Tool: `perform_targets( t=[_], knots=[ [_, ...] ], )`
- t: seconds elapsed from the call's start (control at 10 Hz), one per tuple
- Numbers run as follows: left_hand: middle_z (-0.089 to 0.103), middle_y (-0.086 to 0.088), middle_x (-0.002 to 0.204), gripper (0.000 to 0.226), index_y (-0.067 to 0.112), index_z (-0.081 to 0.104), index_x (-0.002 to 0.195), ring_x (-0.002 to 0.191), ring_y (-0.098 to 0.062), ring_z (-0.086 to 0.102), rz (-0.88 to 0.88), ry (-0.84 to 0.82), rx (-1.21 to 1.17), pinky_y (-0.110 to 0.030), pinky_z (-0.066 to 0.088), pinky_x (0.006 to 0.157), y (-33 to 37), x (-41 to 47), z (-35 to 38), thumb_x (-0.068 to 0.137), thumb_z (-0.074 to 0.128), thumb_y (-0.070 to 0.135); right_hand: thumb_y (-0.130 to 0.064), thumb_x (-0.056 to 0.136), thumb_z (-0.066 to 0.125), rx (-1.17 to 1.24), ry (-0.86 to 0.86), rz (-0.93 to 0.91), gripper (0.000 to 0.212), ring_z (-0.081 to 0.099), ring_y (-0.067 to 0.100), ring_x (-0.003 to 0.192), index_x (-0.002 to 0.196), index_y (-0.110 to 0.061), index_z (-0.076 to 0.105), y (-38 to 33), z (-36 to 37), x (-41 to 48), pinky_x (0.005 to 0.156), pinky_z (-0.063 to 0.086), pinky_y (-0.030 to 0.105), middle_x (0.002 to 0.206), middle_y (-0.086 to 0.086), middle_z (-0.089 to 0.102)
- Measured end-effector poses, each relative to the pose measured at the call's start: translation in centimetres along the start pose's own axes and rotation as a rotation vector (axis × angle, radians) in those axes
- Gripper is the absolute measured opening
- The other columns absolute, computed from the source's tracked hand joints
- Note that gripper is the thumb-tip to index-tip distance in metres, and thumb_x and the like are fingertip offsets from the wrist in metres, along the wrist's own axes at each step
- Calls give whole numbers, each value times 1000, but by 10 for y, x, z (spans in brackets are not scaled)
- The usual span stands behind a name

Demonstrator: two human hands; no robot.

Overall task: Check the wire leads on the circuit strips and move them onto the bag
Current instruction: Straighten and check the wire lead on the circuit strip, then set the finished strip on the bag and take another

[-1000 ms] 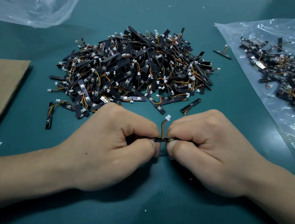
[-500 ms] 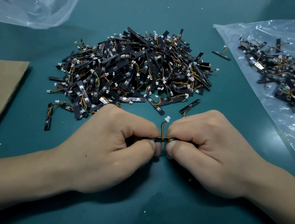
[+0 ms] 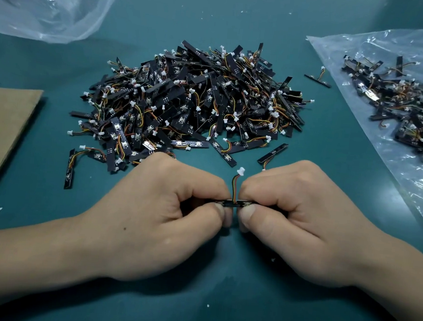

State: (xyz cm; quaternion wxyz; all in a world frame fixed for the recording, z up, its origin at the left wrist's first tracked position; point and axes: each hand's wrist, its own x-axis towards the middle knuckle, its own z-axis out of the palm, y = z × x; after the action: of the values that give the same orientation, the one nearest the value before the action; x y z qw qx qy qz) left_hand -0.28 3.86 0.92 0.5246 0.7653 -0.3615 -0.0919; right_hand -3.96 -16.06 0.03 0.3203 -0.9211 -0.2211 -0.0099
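While wire lead (image 3: 234, 185) stands upright, left hand (image 3: 165, 220), right hand (image 3: 301, 225) pinch circuit strip (image 3: 232, 203).

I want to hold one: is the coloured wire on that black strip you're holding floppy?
Probably springy: the short coloured wire lead stands up unsupported from the thin black circuit strip. Likely light: fingertips pinch it.

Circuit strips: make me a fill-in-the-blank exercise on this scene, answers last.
1. The left hand and right hand pinch ____ circuit strip.
2. Its wire lead ends in a ____ plug.
3. The smaller pile lies on the clear ____ at right.
4. The cardboard lies ____ of the big pile.
Answers: one, white, bag, left.
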Motion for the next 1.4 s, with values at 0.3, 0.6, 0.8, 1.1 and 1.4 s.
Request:
perform_targets(
  t=[0.3,0.6,0.8,1.1,1.4],
  knots=[
    [43,21,53,55,-17,61,85,52,8,45,29,26,51,-1,32,57,-1,0,0,82,48,37,-25,93,51,17,9,-20,34,46,27,58,64,-9,51,2,1,-1,54,40,47,57,2,44],
    [46,27,55,53,-15,61,88,53,11,49,8,15,-17,1,33,57,4,0,-3,85,50,36,-32,98,44,44,20,-27,40,54,23,59,69,-12,63,5,1,-2,57,43,42,60,1,55],
    [44,22,53,47,-18,61,87,51,8,45,35,-9,47,-2,32,56,-8,-1,-5,86,56,29,-34,99,44,127,18,-46,37,50,15,57,72,-17,63,2,-3,-1,56,43,41,59,-5,50],
    [53,9,60,44,31,52,131,51,-7,48,-62,-8,-50,-12,36,54,-13,1,-10,87,55,39,-24,104,51,430,355,20,36,35,1,51,68,-28,53,6,-2,0,52,30,14,57,-10,38],
    [59,10,120,25,24,68,113,105,-10,58,100,-86,399,-26,44,93,-12,1,-10,89,62,20,-23,100,57,378,385,142,20,47,2,48,90,-23,74,6,4,1,52,35,10,56,-12,57]
  ],
)
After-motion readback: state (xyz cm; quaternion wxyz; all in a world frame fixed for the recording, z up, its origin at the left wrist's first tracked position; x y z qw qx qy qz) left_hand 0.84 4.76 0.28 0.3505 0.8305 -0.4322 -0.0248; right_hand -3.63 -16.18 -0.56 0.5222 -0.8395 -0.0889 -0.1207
